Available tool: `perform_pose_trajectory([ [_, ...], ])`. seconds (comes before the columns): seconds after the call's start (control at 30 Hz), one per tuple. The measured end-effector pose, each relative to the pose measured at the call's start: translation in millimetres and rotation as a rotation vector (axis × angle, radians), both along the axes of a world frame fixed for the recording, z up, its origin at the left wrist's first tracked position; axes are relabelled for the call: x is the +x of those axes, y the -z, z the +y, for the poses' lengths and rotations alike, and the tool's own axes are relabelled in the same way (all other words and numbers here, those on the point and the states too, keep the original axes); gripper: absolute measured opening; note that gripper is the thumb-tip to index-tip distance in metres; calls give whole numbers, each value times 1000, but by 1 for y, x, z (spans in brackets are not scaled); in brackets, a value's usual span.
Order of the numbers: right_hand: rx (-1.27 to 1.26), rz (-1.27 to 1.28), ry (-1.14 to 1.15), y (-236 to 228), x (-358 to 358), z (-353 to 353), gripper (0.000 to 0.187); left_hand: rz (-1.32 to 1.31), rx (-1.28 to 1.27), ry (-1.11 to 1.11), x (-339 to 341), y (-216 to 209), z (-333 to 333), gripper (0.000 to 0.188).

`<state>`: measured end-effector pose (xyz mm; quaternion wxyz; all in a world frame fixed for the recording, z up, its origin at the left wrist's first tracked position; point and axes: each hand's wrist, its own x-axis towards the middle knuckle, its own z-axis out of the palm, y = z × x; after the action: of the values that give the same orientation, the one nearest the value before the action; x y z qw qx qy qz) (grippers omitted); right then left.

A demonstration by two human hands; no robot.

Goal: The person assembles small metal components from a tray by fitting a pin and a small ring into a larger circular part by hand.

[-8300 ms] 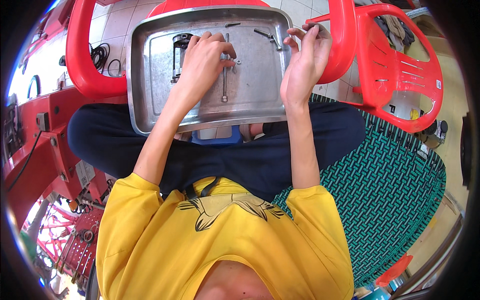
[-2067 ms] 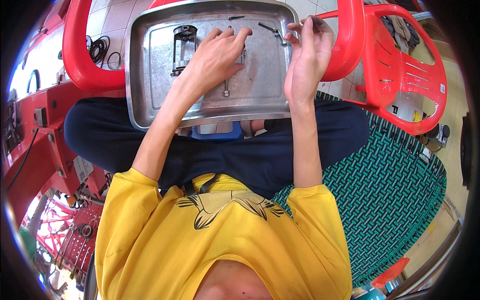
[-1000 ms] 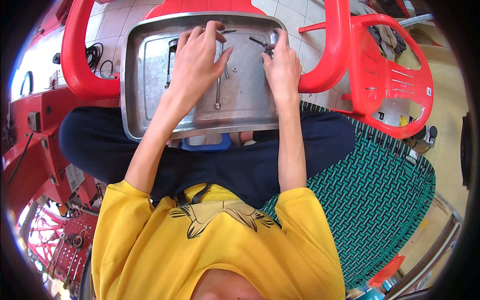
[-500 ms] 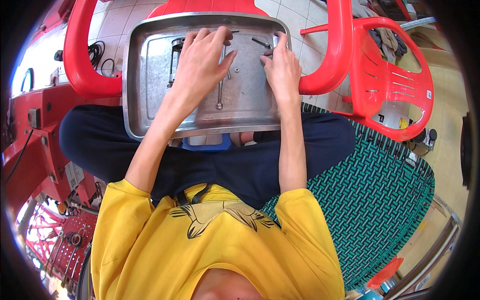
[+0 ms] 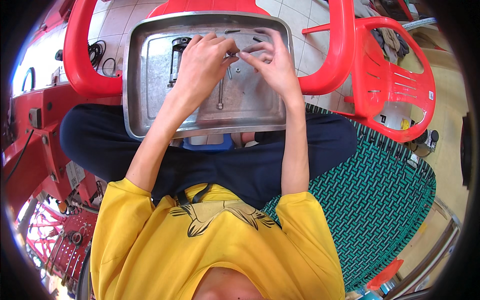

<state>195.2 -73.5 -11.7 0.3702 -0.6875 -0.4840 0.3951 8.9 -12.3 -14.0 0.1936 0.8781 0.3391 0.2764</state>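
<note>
Over a shallow metal tray (image 5: 165, 117), my two hands come close together. My left hand (image 5: 202, 65) is closed, its thumb and fingers pinched on something small and dark that I cannot make out. My right hand (image 5: 275, 65) holds its thumb and a finger together beside the left fingertips, the other fingers curved and blurred; whatever it pinches is too small to name. Below the left fingers lie a long bolt (image 5: 220, 97) and a small nut (image 5: 238, 70). A dark metal frame-like part (image 5: 175, 62) lies left of my left hand. Farther back are a screw (image 5: 232, 31) and a dark bolt (image 5: 258, 39).
The tray rests between my legs and a red plastic chair (image 5: 335, 50). Another red chair (image 5: 395, 80) stands at the right, by a green and black woven seat (image 5: 370, 200). Red machinery (image 5: 45, 130) is at the left, with a coiled black cable (image 5: 96, 51) on the tiles.
My right hand has moved left from the tray's right side to meet the left fingertips. My left fingers have drawn together into a pinch.
</note>
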Motion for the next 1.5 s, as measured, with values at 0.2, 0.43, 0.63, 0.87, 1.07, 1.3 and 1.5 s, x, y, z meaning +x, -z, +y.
perform_pose_trajectory([
  [0.2,61,-639,156,17,12,2,57,18,4,12,-1,8,2,25],
  [0.43,-12,-724,143,30,12,10,58,27,-26,0,1,6,1,35],
  [0.63,-29,-752,187,17,9,6,65,72,-62,-29,0,2,0,40],
  [0.87,-69,-773,175,12,13,2,66,76,-70,-19,0,5,0,42],
  [1.07,-53,-749,168,16,17,2,66,107,-80,-14,3,4,-1,42],
  [1.3,-73,-716,215,11,13,1,66,89,-74,7,1,3,0,36],
  [1.5,106,-673,248,14,15,2,56,95,-72,30,-1,7,1,23],
])
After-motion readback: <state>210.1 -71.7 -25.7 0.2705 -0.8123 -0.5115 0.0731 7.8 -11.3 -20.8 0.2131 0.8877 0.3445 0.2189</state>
